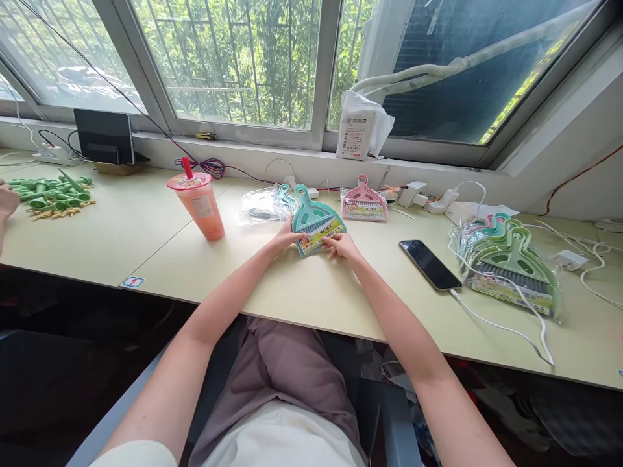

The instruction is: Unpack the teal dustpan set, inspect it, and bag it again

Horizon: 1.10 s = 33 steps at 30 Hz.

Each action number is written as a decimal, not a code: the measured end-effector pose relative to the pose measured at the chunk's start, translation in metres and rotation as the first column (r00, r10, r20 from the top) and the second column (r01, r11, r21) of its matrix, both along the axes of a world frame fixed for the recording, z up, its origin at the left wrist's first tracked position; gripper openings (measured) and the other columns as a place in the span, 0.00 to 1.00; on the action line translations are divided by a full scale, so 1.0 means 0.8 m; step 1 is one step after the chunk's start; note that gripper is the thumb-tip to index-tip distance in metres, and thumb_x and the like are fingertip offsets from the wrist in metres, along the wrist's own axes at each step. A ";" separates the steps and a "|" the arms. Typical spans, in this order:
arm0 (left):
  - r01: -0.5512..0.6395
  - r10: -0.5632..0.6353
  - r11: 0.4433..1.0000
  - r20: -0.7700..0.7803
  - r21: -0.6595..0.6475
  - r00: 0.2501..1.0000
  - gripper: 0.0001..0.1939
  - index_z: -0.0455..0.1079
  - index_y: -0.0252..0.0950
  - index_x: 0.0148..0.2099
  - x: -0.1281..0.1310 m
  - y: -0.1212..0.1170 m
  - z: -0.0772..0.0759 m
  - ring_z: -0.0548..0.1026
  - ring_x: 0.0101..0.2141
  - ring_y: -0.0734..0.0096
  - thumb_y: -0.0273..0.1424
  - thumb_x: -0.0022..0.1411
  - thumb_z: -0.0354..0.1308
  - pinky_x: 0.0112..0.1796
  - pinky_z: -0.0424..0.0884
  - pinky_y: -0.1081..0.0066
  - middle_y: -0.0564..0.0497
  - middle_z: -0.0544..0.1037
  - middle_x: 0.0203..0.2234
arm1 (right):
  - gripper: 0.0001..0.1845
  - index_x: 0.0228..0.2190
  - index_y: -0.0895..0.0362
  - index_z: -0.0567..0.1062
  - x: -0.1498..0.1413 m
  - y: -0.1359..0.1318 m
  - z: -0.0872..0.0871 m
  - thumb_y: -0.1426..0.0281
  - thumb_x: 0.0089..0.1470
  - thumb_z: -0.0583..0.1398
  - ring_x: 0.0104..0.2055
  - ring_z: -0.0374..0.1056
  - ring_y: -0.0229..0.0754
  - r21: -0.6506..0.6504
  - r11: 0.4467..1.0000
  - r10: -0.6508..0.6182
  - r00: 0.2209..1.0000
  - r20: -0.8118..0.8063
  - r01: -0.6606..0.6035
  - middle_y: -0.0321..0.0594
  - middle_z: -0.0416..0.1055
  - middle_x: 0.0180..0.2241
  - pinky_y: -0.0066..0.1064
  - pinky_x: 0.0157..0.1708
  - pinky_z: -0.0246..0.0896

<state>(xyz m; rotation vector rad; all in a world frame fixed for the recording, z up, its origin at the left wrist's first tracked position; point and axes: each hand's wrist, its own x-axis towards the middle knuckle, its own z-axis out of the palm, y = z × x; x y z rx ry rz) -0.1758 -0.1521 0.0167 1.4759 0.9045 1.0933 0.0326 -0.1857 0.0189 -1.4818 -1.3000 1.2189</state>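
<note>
Between my two hands is a teal mini dustpan and brush set [311, 211], tilted up over the table, with a yellow-green printed label across its front. My left hand [286, 237] grips its left edge, thumb on the front. At the label's lower right, my right hand [341, 245] pinches the edge with thumb and fingers. Just behind it lie clear plastic bags [265, 204] with another teal handle among them. A pink dustpan set [364, 201] in clear wrapping rests to the right of these.
A pink drink cup [202, 211] with a red straw stands left. At right are a phone [430, 264] on a white cable [501, 327] and a stack of wrapped green dustpan sets [518, 266]. Another person's hand [7, 200] is by green plastic pieces [53, 191] at far left.
</note>
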 end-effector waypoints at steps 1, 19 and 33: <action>-0.011 0.011 1.000 0.009 0.000 1.000 0.37 0.60 0.36 0.56 0.000 0.001 0.000 0.73 0.50 0.54 0.32 0.45 0.72 0.48 0.72 0.56 0.45 0.74 0.47 | 0.08 0.28 0.62 0.78 -0.001 -0.001 0.001 0.69 0.53 0.67 0.12 0.60 0.28 -0.002 1.000 -0.004 1.000 0.015 0.004 0.43 0.79 0.25 0.22 0.12 0.50; 0.019 -0.012 0.999 0.182 -0.038 0.983 0.42 0.59 0.42 0.64 -0.014 -0.005 0.013 0.74 0.51 0.52 0.34 0.48 0.70 0.52 0.71 0.52 0.44 0.75 0.51 | 0.11 0.43 0.59 0.73 -0.022 -0.015 0.014 0.67 0.60 0.59 0.31 0.77 0.36 -0.040 0.999 -0.012 0.941 -0.338 -0.002 0.46 0.76 0.46 0.22 0.26 0.67; 0.139 -0.128 0.982 0.091 -0.131 0.988 0.29 0.69 0.39 0.53 -0.030 0.008 0.012 0.79 0.40 0.59 0.51 0.55 0.61 0.39 0.75 0.63 0.44 0.80 0.41 | 0.14 0.28 0.59 0.73 -0.028 -0.014 0.008 0.62 0.47 0.68 0.13 0.48 0.25 0.039 0.999 -0.018 0.939 -0.343 0.034 0.37 0.72 0.24 0.24 0.13 0.43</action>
